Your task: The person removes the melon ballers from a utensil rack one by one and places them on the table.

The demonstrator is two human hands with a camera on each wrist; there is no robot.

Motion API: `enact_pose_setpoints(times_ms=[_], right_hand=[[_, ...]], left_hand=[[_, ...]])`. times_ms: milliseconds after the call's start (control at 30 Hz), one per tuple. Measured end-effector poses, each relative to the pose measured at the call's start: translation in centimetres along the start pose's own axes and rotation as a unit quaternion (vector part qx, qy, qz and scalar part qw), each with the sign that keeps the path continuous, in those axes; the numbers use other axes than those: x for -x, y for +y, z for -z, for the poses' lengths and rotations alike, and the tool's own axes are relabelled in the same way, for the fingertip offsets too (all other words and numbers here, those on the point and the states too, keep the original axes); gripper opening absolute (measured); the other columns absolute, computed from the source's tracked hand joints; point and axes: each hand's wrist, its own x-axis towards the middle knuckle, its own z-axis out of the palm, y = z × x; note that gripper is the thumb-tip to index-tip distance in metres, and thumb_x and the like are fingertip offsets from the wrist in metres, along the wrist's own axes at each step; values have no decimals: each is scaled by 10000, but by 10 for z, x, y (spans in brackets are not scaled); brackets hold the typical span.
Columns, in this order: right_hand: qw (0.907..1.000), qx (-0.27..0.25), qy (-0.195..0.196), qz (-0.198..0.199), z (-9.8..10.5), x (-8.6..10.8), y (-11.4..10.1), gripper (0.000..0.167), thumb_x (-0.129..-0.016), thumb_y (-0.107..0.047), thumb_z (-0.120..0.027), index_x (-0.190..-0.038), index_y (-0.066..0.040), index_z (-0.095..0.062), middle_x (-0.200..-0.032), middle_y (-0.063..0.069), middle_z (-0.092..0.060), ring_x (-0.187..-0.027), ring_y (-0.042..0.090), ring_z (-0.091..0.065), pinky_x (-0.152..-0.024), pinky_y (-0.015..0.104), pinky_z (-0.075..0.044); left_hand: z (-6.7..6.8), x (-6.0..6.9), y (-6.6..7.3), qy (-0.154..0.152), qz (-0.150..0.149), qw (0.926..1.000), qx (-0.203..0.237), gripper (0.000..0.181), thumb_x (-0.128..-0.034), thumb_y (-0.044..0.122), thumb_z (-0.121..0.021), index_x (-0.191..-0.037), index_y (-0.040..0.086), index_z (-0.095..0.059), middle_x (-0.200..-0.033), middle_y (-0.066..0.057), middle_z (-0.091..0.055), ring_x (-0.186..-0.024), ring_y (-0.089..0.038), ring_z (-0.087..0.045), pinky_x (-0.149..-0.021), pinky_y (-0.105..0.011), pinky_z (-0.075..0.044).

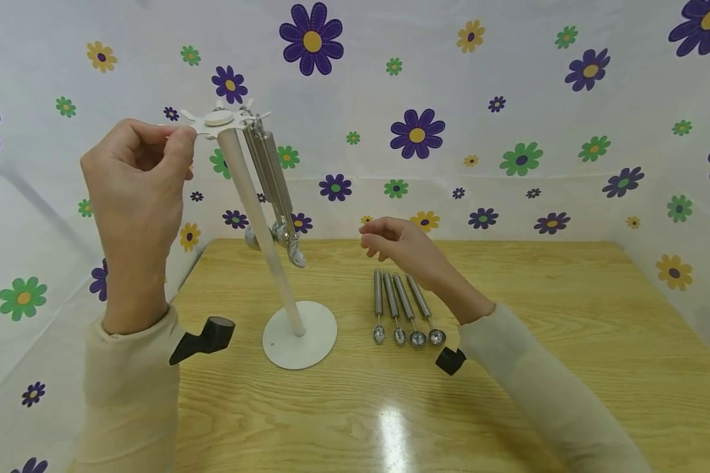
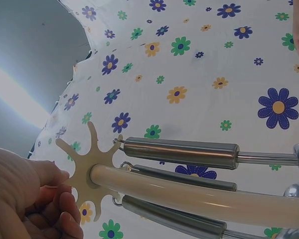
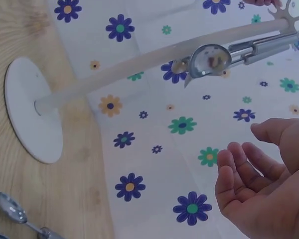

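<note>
A white stand has a round base (image 1: 300, 335), a tall pole (image 2: 204, 196) and a star-shaped top (image 1: 219, 119). Thumb and fingers of my left hand (image 1: 139, 171) pinch one arm of that top. Three metal-handled utensils (image 2: 182, 152) hang from its hooks on the side away from this hand; in the right wrist view a scoop bowl (image 3: 209, 60) hangs beside the pole. My right hand (image 1: 408, 253) is in the air right of the stand, fingers loosely bent and holding nothing. Below it, several metal scoops (image 1: 392, 295) lie side by side on the table.
The wooden table (image 1: 509, 394) extends to the right and front of the stand. Behind it hangs a white cloth (image 1: 355, 92) with printed flowers, which also covers the sides. A bright light (image 2: 17, 94) shows at the upper left in the left wrist view.
</note>
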Motion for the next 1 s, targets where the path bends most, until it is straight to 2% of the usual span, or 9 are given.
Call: enact_pose_setpoints(times_ms=[167, 333, 500, 700, 1000], right_hand=[[9988, -180, -98, 438, -9, -9, -27, 284, -1044, -263, -635, -1255, -77, -675, -1048, 99, -698, -957, 251, -656, -845, 338, -564], [9949, -492, -130, 871, -18, -18, -56, 264, -1051, -210, -619, -1251, -45, -670, -1074, 112, -705, -1001, 295, -667, -870, 351, -569], [9912, -747, -194, 1074, -25, -22, -79, 260, -1049, -173, -627, -1259, -23, -661, -1113, 114, -709, -1045, 270, -676, -936, 363, -558], [9863, -1085, -178, 1229, -35, -28, -95, 286, -1046, -115, -625, -1307, 2, -629, -1198, 150, -693, -1098, 291, -664, -966, 393, -554], [9816, -1287, 31, 1410, -48, -38, -109, 326, -1044, -79, -616, -1351, 27, -604, -1226, 159, -671, -1038, 245, -651, -948, 369, -553]], left_hand=[[-1, 0, 0, -10, 4, 10000, 16, 160, -995, 224, -695, -1040, 83, -753, -868, 25, -651, -740, -123, -603, -675, -215, -471], [-1, 0, -1, 0, -30, 10000, -19, 178, -998, 220, -683, -1050, 66, -752, -866, 34, -652, -739, -120, -606, -679, -217, -475], [0, 0, -1, -2, -48, 10000, -33, 170, -997, 220, -682, -1042, 72, -753, -862, 36, -653, -735, -119, -605, -675, -218, -474], [-1, 0, 0, -2, -13, 10000, -58, 190, -1002, 209, -671, -1069, 49, -749, -864, 40, -661, -736, -120, -603, -668, -212, -468], [-1, 0, -1, 29, -4, 10000, 2, 137, -998, 208, -676, -1030, 99, -752, -863, 42, -666, -734, -120, -608, -670, -214, -467]])
